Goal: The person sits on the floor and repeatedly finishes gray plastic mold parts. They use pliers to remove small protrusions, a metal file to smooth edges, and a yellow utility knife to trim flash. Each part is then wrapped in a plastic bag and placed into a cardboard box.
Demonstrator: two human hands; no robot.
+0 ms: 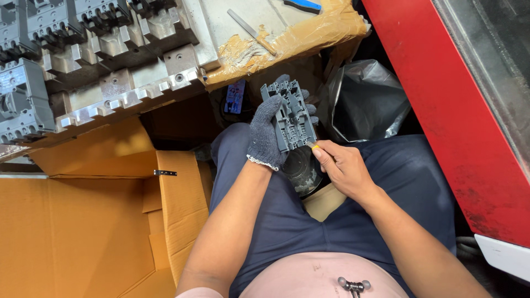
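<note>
Gripping grey plastic housing [291, 117], gloved left hand [266, 135], open cardboard box [105, 221]

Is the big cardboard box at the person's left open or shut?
Open. The cardboard box has its flaps folded outward and its brown inner walls and floor show. Nothing shows inside the visible part; the rest is out of frame.

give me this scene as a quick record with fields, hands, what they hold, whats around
left hand: gloved left hand grips a grey moulded plastic part, held up over the lap
right hand: bare right hand pinches a small tool whose tip touches the part's lower edge; too small to identify
below the hands: round dark object between the knees
person's left: open cardboard box
ahead: grey blocks on a bench, black plastic bag
person's right: red machine panel
</note>
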